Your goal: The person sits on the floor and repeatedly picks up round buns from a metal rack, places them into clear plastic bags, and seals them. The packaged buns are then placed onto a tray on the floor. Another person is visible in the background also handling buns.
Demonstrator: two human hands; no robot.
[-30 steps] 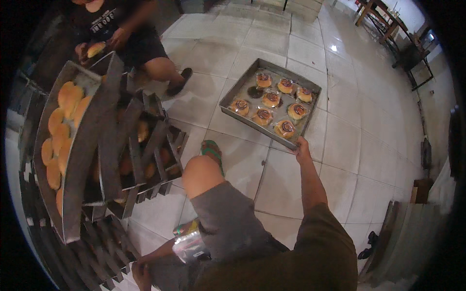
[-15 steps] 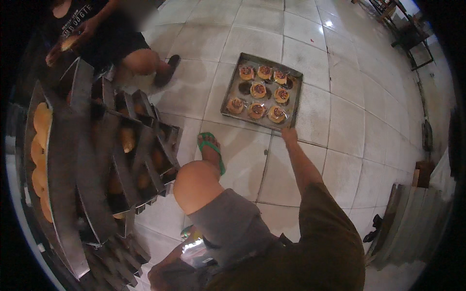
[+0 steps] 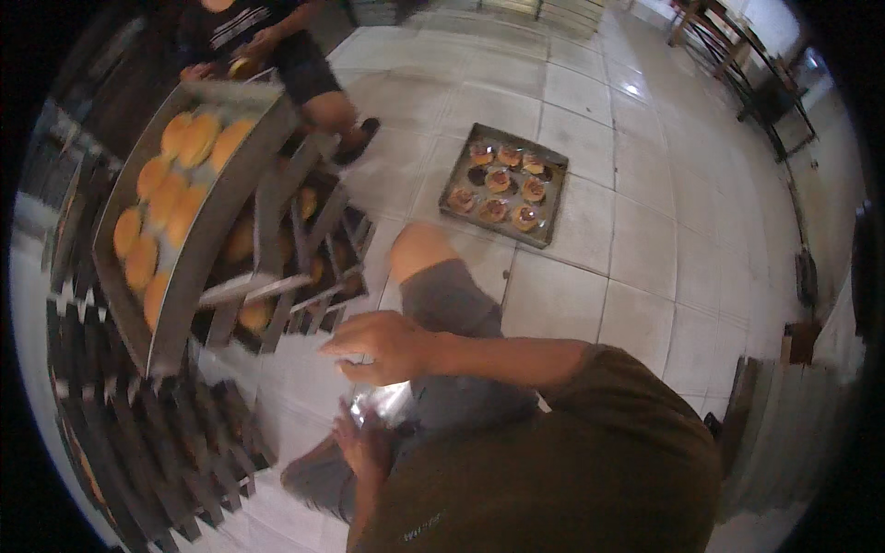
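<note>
Lower left of the frame: dark metal trays (image 3: pixel 152 433) stacked criss-cross, contents mostly in shadow. Above them, at mid-left, a top tray (image 3: pixel 214 207) set aslant, its near corner pointing down the frame; inside, golden elongated buns (image 3: pixel 168 200), unwrapped, packed close, several touching. Further trays (image 3: pixel 267 235) fan out beneath its right side, with a few buns visible in the gaps.

Upper left, behind the top tray: a co-worker (image 3: pixel 309 78) in dark clothing, hands held together at a small yellowish item (image 3: pixel 242 67), too blurred to identify.

Lower centre: left hand (image 3: pixel 364 447), fingers spread against the lower left edge of a clear, shiny plastic packet (image 3: pixel 392 398). Contact apparent; cannot tell whether the fingers pinch it. Packet location: lower centre, on the lap, over the grey shorts (image 3: pixel 452 295). Right hand (image 3: pixel 383 348) directly above the packet, forearm entering from the right; fingers point left, thumb apart from them, grip loose, nothing visible between.

Upper centre, on the tiled floor (image 3: pixel 645 267): square metal tray (image 3: pixel 502 232) with eight individually wrapped round buns (image 3: pixel 499 181), brown-topped, in three rows; one dark round patch at the left of the middle row.

Upper right: wooden furniture (image 3: pixel 737 37). Lower right: grey ridged panels (image 3: pixel 784 433), upright.
</note>
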